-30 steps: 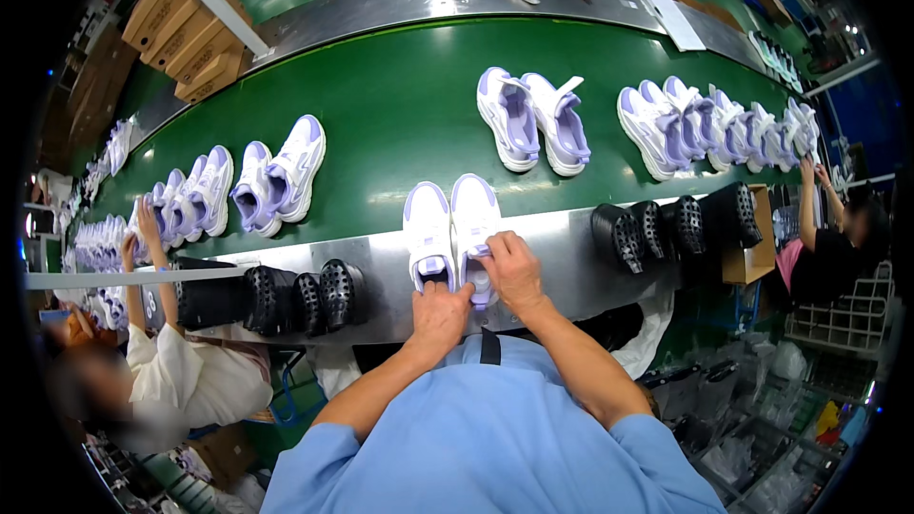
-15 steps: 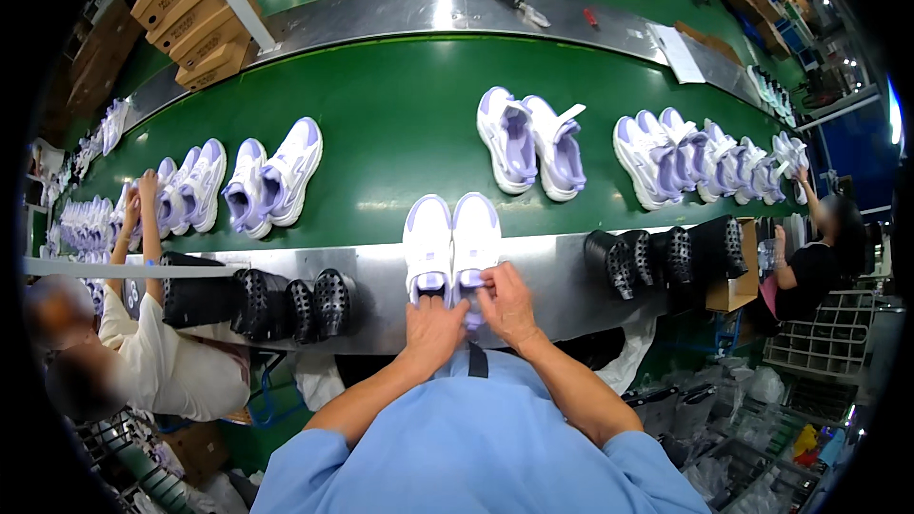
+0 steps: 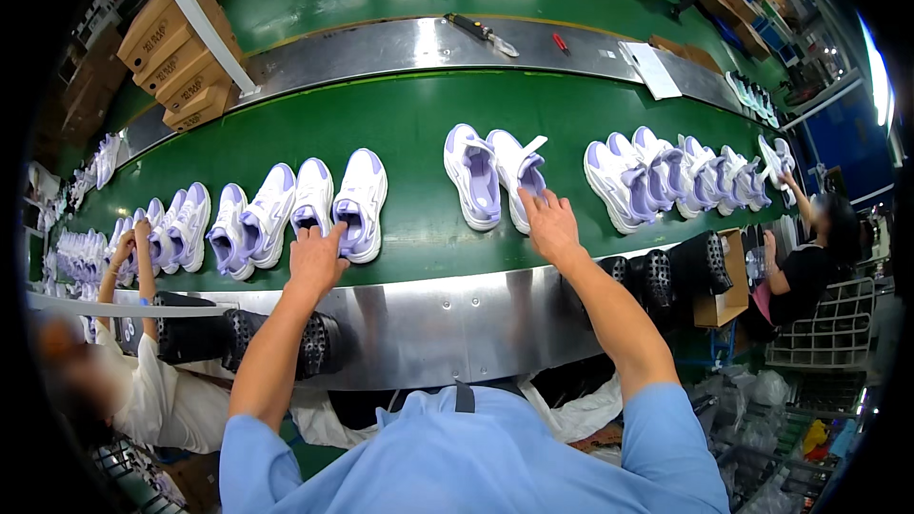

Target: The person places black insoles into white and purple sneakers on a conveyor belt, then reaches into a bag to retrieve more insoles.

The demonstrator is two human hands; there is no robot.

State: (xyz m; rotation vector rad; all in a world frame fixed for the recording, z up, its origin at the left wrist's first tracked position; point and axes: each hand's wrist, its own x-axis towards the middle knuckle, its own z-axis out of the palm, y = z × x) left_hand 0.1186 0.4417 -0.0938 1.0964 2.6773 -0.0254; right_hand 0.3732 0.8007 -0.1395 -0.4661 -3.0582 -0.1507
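Observation:
A pair of white and lilac sneakers (image 3: 364,186) stands on the green belt, toes pointing away from me. My left hand (image 3: 317,259) is at their heels, its fingers on the left shoe and its thumb by the right one; it looks closed on them. Farther right, an open-collared pair has a raised white strap (image 3: 531,150). At the heel of that pair's right sneaker (image 3: 509,164) is my right hand (image 3: 552,227), thumb at the collar and fingers along the outer side. The left sneaker of this pair (image 3: 471,176) stands untouched beside it.
Rows of similar sneakers (image 3: 643,167) line the green belt (image 3: 409,124) on both sides. Black studded shoe forms (image 3: 319,343) lie along the near metal ledge (image 3: 438,324). Shoeboxes (image 3: 186,67) are stacked far left. Co-workers' arms (image 3: 143,262) reach in at either side.
The pair that was on the metal ledge before me is now on the belt at left, by my left hand. My right hand has moved right and forward to the strapped pair.

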